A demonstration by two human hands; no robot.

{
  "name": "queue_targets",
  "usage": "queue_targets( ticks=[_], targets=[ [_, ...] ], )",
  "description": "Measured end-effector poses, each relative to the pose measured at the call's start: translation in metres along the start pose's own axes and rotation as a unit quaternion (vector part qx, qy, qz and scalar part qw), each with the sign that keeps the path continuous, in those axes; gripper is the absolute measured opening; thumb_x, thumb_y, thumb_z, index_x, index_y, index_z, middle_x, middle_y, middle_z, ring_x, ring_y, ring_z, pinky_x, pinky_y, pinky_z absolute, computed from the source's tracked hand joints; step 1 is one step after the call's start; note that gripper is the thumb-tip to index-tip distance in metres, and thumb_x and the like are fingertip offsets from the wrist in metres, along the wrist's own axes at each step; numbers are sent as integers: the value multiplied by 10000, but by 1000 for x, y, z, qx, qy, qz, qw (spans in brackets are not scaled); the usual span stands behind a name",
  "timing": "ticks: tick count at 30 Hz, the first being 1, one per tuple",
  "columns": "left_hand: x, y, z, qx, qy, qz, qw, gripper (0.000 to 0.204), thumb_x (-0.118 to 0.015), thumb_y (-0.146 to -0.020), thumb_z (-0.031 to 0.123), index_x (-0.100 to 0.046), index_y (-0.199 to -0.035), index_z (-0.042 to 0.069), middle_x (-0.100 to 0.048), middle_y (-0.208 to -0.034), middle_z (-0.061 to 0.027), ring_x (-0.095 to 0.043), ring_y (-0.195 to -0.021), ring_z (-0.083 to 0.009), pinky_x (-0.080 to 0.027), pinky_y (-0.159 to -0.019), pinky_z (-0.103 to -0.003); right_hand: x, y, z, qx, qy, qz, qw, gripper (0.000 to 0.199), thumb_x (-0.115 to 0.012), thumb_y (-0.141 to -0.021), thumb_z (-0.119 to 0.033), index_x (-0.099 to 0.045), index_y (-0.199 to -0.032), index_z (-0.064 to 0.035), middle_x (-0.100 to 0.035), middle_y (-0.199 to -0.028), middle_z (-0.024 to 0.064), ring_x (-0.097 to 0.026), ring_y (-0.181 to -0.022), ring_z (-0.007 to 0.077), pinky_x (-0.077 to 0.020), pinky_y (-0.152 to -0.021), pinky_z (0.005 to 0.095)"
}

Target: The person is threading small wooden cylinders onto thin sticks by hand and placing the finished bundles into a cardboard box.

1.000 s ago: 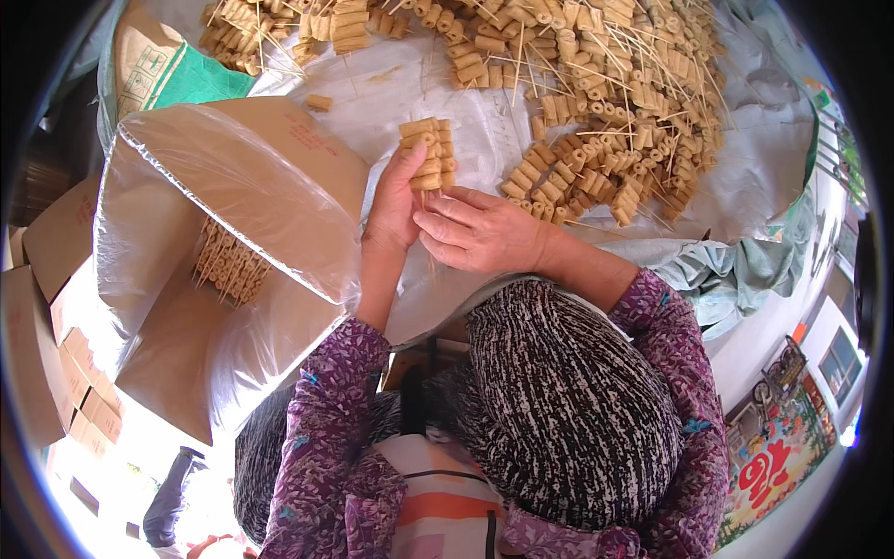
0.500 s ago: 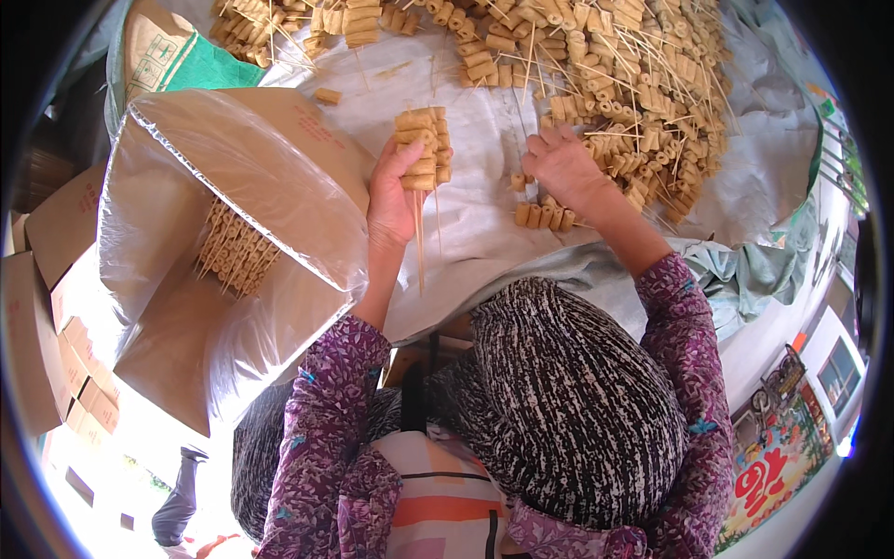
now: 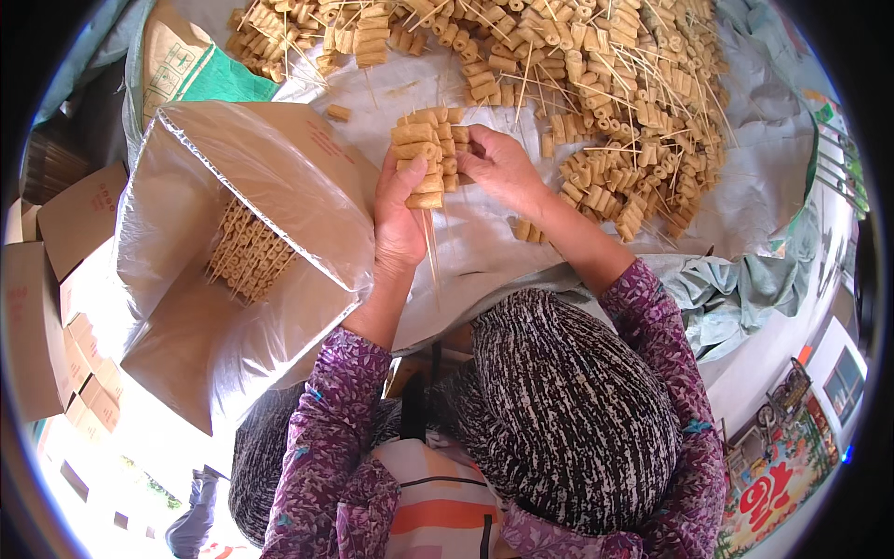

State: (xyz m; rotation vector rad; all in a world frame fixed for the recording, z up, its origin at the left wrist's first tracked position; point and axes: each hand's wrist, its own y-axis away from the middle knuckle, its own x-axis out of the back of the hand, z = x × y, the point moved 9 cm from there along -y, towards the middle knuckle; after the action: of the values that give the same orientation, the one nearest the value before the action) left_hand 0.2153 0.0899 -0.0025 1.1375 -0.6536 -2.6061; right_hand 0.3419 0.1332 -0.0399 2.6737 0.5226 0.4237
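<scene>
My left hand (image 3: 399, 224) is closed round a bunch of skewers (image 3: 416, 160) threaded with short tan, hollow rolls. Their bare wooden sticks point down below the hand. At the bunch's right side, my right hand (image 3: 507, 170) pinches another skewer of rolls (image 3: 460, 136), pressed against the others; its stick is mostly hidden. Just beyond my right wrist, a few skewered rolls (image 3: 529, 231) lie on the white sheet (image 3: 484, 242). To the left, a cardboard box (image 3: 303, 140) lined with clear plastic stands tilted, with skewers (image 3: 250, 252) stacked inside.
A large heap of skewers (image 3: 633, 102) covers the far and right parts of the sheet. One loose roll (image 3: 338, 113) lies behind the box. A green and brown sack (image 3: 223, 74) is at the far left. Open cartons (image 3: 37, 317) stand at the left edge.
My right hand has moved left from the heap's near edge to the bunch, bringing a skewer. My left hand still holds the bunch in nearly the same place.
</scene>
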Motion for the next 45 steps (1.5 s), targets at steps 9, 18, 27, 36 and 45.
queue_targets(
  ticks=[9,18,27,36,45],
  targets=[
    [2,6,-1,24,-14,-34,999,559,-566,-925,307,-409,-1367,2,-545,-1291,-118,-522,-1204,-230,-396,-1043,-386,-10,26,-31,-61,-187,-179,964,417,-564,-924,-111,-501,-1329,-36,-625,-1119,50,-611,-998,154,-538,-774,300],
    [13,7,-23,114,-2,-75,991,573,-601,-900,340,-441,-1338,7,-572,-1250,-107,-547,-1159,-230,-428,-999,-398,-13,30,-11,-75,-148,-147,975,343,-583,-914,-108,-581,-1247,-25,-678,-1046,97,-654,-901,162,-528,-764,298],
    [15,5,-26,104,32,-82,991,633,-579,-913,332,-369,-1407,-2,-537,-1315,-161,-555,-1181,-319,-461,-983,-442,30,58,12,26,494,-191,848,188,-633,-850,-180,-642,-957,-26,-684,-873,94,-654,-809,232,-529,-717,349],
    [24,-1,-34,108,35,-49,992,607,-579,-913,339,-393,-1388,11,-565,-1267,-163,-574,-1153,-323,-494,-938,-454,35,78,56,90,476,-180,856,170,-672,-786,-196,-613,-887,-73,-661,-866,111,-640,-830,272,-509,-711,410],
    [4,0,-28,85,109,-52,989,598,-599,-906,293,-386,-1384,5,-546,-1295,-151,-535,-1199,-302,-462,-982,-451,46,14,-3,-69,-225,46,971,183,-605,-924,-128,-571,-1066,-17,-655,-850,59,-636,-723,149,-526,-618,292]
  ],
)
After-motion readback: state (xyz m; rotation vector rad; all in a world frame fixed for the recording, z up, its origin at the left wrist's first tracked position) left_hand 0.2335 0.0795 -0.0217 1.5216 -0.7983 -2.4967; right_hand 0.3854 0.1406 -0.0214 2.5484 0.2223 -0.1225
